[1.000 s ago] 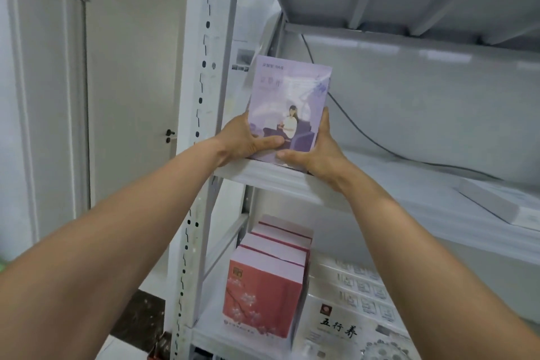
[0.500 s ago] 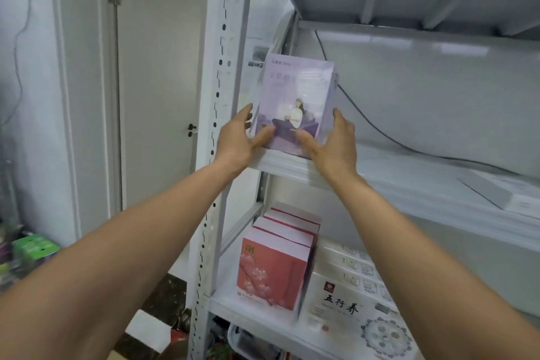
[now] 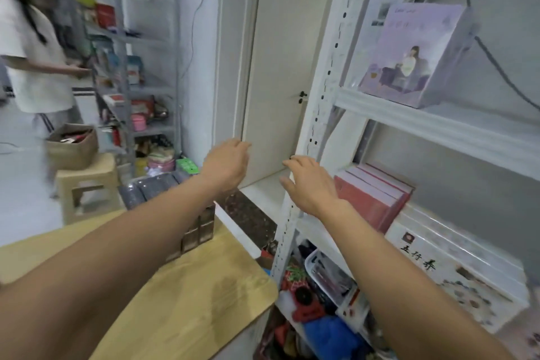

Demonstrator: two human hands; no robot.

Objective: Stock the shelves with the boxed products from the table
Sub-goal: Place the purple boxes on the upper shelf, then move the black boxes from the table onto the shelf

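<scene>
The lilac box (image 3: 409, 52) is stood on the shelf board (image 3: 438, 124) just right of the white shelf post (image 3: 321, 102), high up, and is touched by neither hand. The left hand (image 3: 226, 165) is held left of the post, lower down, its grip apart and empty. The right hand (image 3: 309, 184) is seen in front of the post, its grip likewise apart, well below the box. The tabletop (image 3: 204, 286) lies left of the post's foot.

Glossy cardboard box (image 3: 409, 52) on painted metal shelf (image 3: 438, 128).
</scene>
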